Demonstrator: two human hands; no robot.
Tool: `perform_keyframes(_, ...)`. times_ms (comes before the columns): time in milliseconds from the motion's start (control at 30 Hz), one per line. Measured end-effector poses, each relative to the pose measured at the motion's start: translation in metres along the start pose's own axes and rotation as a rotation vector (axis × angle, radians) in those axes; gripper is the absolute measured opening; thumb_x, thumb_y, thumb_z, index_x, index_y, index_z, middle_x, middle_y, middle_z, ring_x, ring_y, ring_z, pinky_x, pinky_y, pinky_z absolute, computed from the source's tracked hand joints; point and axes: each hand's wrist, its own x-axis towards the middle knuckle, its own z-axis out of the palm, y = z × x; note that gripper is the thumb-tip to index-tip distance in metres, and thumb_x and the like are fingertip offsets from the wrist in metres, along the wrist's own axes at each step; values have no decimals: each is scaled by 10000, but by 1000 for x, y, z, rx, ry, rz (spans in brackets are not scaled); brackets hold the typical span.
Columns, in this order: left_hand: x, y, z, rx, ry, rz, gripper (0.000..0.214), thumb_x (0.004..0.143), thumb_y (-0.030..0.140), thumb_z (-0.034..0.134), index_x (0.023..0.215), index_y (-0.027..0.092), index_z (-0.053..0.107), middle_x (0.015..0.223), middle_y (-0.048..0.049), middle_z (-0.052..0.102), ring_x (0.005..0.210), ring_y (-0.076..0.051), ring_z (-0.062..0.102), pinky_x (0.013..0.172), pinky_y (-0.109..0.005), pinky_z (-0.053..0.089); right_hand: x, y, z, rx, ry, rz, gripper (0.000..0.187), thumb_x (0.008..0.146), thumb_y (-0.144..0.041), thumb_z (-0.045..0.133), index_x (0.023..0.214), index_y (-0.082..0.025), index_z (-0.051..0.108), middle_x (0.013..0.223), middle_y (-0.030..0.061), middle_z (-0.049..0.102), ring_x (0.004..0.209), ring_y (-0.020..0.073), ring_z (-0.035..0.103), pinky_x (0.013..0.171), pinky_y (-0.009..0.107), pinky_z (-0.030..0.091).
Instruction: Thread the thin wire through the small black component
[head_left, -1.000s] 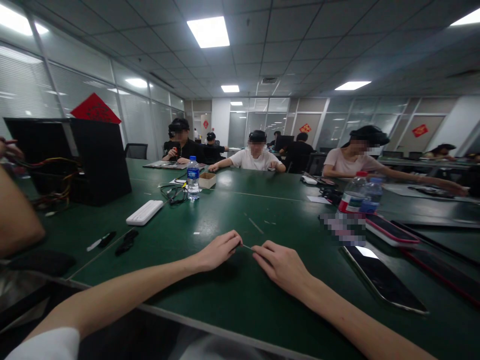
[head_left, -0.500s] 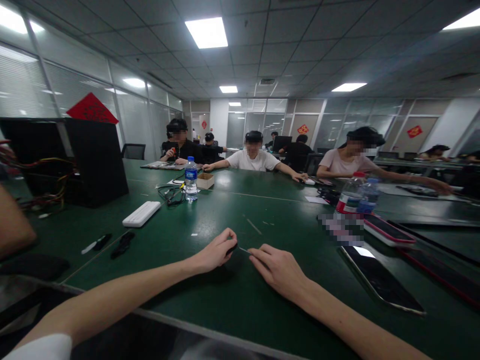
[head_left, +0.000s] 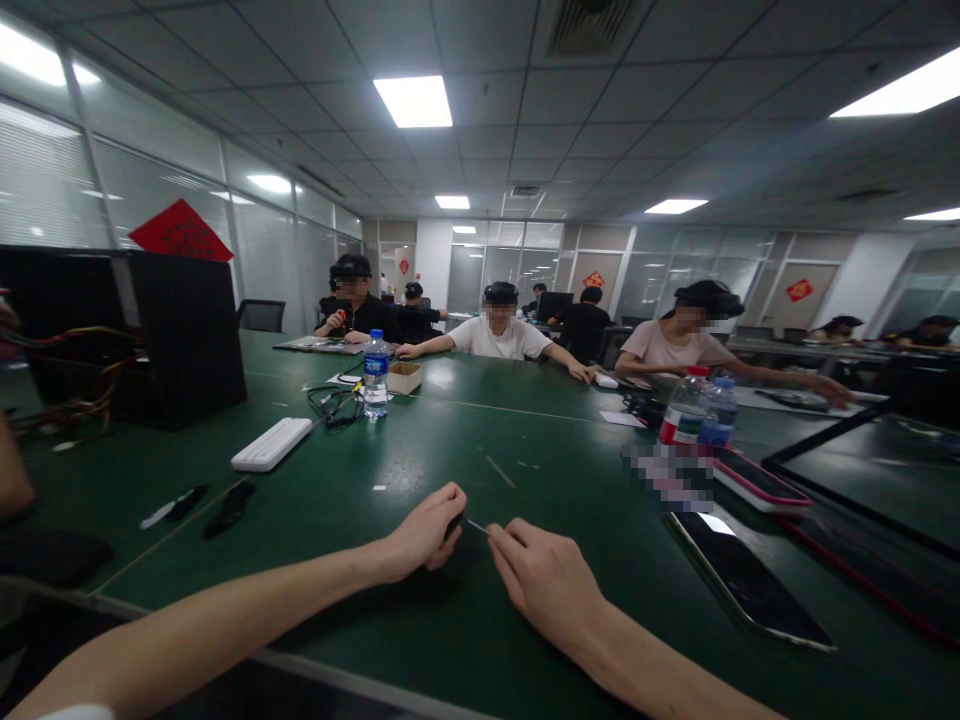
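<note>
My left hand (head_left: 427, 535) is closed around a small black object (head_left: 454, 524), mostly covered by the fingers. A thin, pale rod (head_left: 477, 527) spans the short gap from it to my right hand (head_left: 544, 575). The fingertips of my right hand are pinched at the rod's far end. Whether rod and black object are one tool I cannot tell. Both hands are low over the green tabletop (head_left: 450, 440), near its front edge.
Left are a white rectangular device (head_left: 271, 444), a black strap-like piece (head_left: 229, 508) and an open computer case (head_left: 187, 335). A water bottle (head_left: 376, 372) stands ahead. Phones, including a black one (head_left: 750, 575), lie right, near bottles (head_left: 684, 405). Several people sit around.
The view has tilted up a little and turned slightly right. Both hands keep their hold and nearly the same spacing. At the far right, a dark bar now slants up above the table.
</note>
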Motion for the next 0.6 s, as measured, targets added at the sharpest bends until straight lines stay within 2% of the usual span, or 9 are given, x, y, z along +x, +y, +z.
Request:
perform_keyframes(267, 4, 10, -11, -38, -23, -68, 333, 866, 524, 562, 873, 226, 416, 527, 117, 344, 348, -60, 299, 407, -149, 153, -4, 4, 5, -108, 87, -93, 200, 942, -151, 534, 1105, -152, 651, 867, 66, 693, 698, 152, 634, 604, 252, 423)
perform_keyframes(467, -2, 2, -7, -102, -80, -99, 317, 872, 509, 564, 882, 225, 423, 519, 119, 330, 336, -57, 279, 405, -146, 139, -5, 2, 1, -130, 116, -103, 167, 942, -147, 543, 1056, -152, 665, 827, 44, 677, 676, 140, 623, 596, 256, 399)
perform_keyframes(600, -4, 4, -6, -148, -152, -124, 294, 894, 508, 534, 884, 244, 406, 470, 125, 315, 308, -64, 228, 373, -154, 143, -5, 5, 0, -105, 122, -137, 188, 940, -145, 547, 1091, -145, 659, 849, 48, 685, 677, 136, 622, 591, 252, 400)
